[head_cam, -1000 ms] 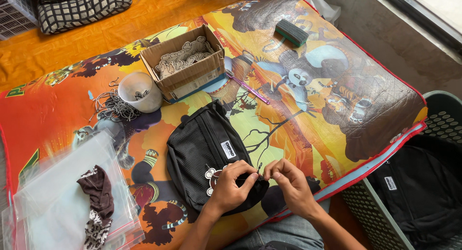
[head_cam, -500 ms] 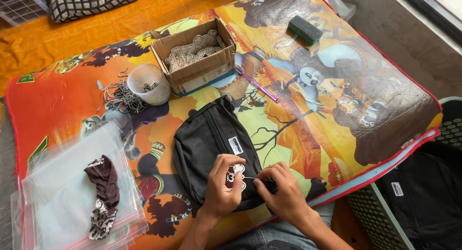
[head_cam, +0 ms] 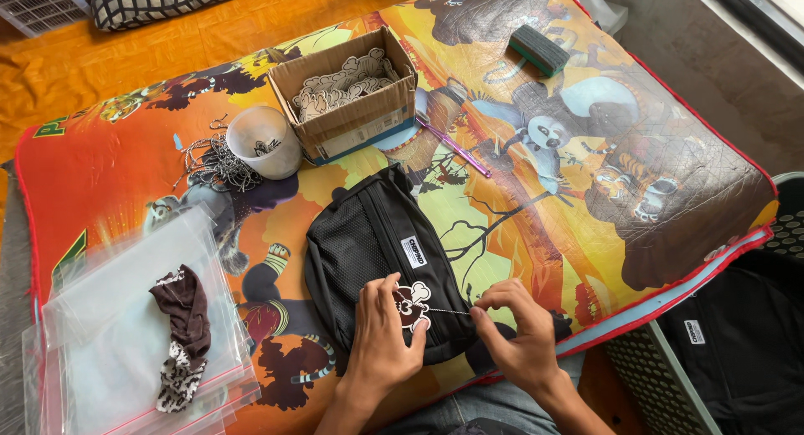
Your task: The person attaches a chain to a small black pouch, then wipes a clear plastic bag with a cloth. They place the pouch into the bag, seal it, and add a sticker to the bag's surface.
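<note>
I see my left hand (head_cam: 381,343) resting on the black pouch (head_cam: 377,263), its fingers (head_cam: 394,294) closed around a small brown-and-white cartoon tag (head_cam: 411,304) at the pouch's near edge. My right hand (head_cam: 515,330) sits just beside it, fingers (head_cam: 486,303) pinched tight on a thin ball chain (head_cam: 448,311) running from the tag. The pouch lies on a colourful cartoon-printed mat (head_cam: 536,192), directly beyond my fingers. Farther out from the left fingers stand a cardboard box (head_cam: 347,96) of similar tags and a white cup (head_cam: 264,142) beside a heap of chains (head_cam: 213,163). Well off to the left of my fingers lies a stack of clear zip bags (head_cam: 126,318) with a dark rag (head_cam: 184,318) on top.
</note>
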